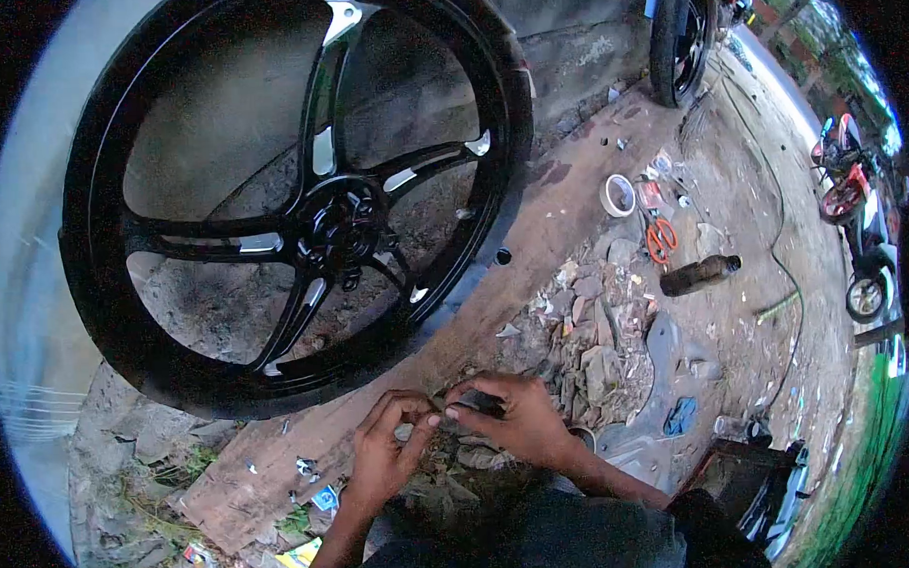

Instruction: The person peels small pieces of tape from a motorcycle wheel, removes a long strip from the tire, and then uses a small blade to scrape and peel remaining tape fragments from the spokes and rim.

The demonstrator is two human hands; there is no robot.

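Note:
Both of my hands meet just below a large black wheel rim (337,223), which has spokes with bare silver patches. My left hand (392,441) is closed in a pinch, thumb against fingers. Close beside it, my right hand (514,417) pinches too, its fingertips almost touching the left ones. A small dark thing shows by the right fingers, too little of it to name. What lies between the fingertips cannot be made out. Neither hand touches the rim.
To the right lie a roll of tape (619,195), orange-handled scissors (661,239) and a dark bottle (700,275). Broken stones (598,369) cover the ground near my right hand. Another wheel (681,41) leans by the wall; motorcycles (865,290) stand far right.

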